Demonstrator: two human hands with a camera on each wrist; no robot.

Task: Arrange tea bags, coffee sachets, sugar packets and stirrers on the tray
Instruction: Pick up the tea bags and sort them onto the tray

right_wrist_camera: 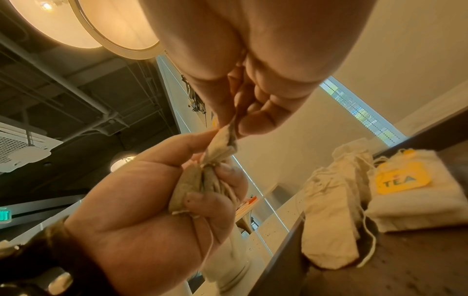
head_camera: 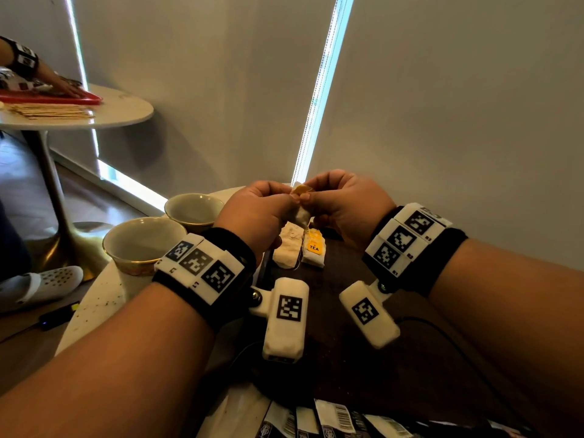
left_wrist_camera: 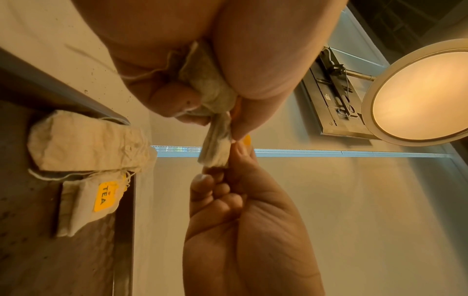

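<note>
Both hands are raised over the dark tray (head_camera: 344, 352) with one crumpled tea bag (head_camera: 299, 217) between them. My left hand (head_camera: 284, 205) grips the bag's body in curled fingers, seen as a bunched pouch (left_wrist_camera: 207, 84) with its string. My right hand (head_camera: 309, 199) pinches the bag's upper end (right_wrist_camera: 222, 140) beside a yellow tag (head_camera: 301, 188). Below them, on the tray, lie a plain tea bag (head_camera: 288, 246) and a second one with a yellow TEA tag (head_camera: 313, 248). Several black-and-white sachets (head_camera: 331, 422) lie at the near edge.
Two empty cups (head_camera: 143, 241) (head_camera: 193, 209) stand on the pale round table left of the tray. A second table at far left holds a red tray (head_camera: 50, 98) and wooden stirrers (head_camera: 47, 111), with another person's hand (head_camera: 63, 85) on the tray.
</note>
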